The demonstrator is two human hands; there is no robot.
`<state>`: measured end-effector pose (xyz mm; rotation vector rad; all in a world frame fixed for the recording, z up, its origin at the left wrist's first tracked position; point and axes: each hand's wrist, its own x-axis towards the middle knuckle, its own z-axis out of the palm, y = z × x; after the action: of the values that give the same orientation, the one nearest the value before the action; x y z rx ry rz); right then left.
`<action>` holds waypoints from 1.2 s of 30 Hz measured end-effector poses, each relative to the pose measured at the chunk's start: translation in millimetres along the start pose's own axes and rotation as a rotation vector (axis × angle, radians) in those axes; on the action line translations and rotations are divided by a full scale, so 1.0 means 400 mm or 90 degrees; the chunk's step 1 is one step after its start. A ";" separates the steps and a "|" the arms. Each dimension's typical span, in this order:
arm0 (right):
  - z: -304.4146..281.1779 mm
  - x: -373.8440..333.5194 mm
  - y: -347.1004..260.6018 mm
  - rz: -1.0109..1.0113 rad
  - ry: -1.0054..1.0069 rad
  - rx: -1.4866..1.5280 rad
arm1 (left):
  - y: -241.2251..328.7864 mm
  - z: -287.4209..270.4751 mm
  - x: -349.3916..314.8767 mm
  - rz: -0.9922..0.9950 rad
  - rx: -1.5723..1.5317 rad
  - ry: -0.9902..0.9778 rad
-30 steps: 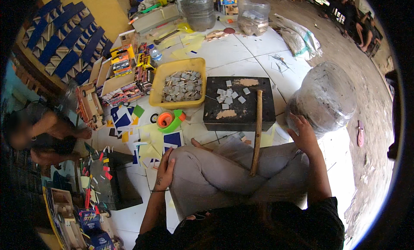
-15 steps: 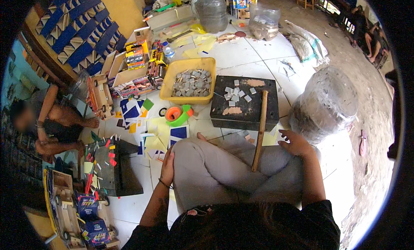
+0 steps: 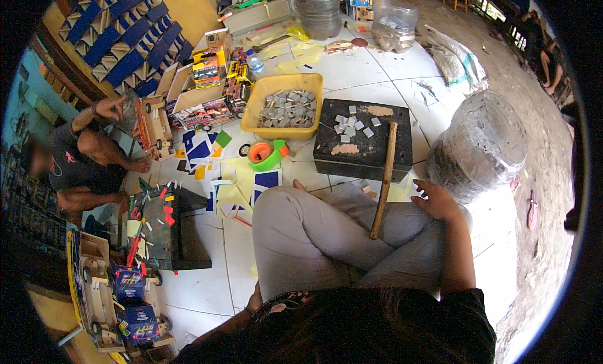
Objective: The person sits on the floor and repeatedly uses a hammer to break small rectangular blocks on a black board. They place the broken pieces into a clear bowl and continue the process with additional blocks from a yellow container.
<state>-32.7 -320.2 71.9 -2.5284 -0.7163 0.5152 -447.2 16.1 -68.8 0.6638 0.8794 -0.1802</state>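
Observation:
My right hand (image 3: 435, 201) rests near my right knee, its fingers apart and nothing in them. Only a small part of my left hand (image 3: 255, 298) shows beside my left thigh; its fingers are hidden. A wooden stick (image 3: 384, 175) leans from the top of a black block (image 3: 361, 165) down to my crossed legs. Several small grey square pieces (image 3: 349, 126) lie on that block. Left of it, a yellow plastic basin (image 3: 283, 134) holds many more grey squares. A green and orange tape dispenser (image 3: 267, 155) sits in front of the basin.
To my right stands a large clear plastic container (image 3: 480, 150). Coloured paper sheets (image 3: 235, 194) cover tiles at the left. Wooden toy trucks (image 3: 129, 301) and a second dark block (image 3: 166, 229) lie further left, near a seated person (image 3: 88, 157). A water bottle (image 3: 255, 64) stands behind.
My left hand has moved from my left knee back toward my body. My right hand stays by the knee. The seated person's arm has lifted. The view has shifted slightly.

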 end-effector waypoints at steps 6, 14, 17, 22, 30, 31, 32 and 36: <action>0.006 0.002 0.014 -0.012 0.002 -0.011 | -0.014 0.013 -0.018 0.027 -0.003 0.041; -0.004 0.005 -0.021 -0.010 0.034 -0.054 | 0.056 0.061 0.017 0.122 0.023 0.061; -0.016 0.016 -0.090 -0.201 0.365 -0.087 | 0.089 0.069 0.047 0.165 0.033 0.055; 0.051 0.074 -0.246 -0.441 0.135 -0.094 | 0.111 0.099 0.057 0.209 0.024 0.077; 0.221 0.259 -0.294 -0.266 -0.229 -0.301 | 0.125 0.145 0.011 0.217 0.069 0.114; 0.227 0.282 -0.287 -0.229 -0.254 -0.319 | 0.127 0.146 0.013 0.218 0.077 0.116; 0.231 0.302 -0.278 -0.209 -0.235 -0.326 | 0.128 0.145 0.014 0.217 0.081 0.116; 0.231 0.349 -0.236 -0.131 -0.148 -0.345 | 0.125 0.131 0.023 0.204 0.082 0.130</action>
<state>-1.8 -139.7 13.8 -2.8582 -1.3419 0.6143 -386.6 24.7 -29.0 0.9454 0.9482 0.1217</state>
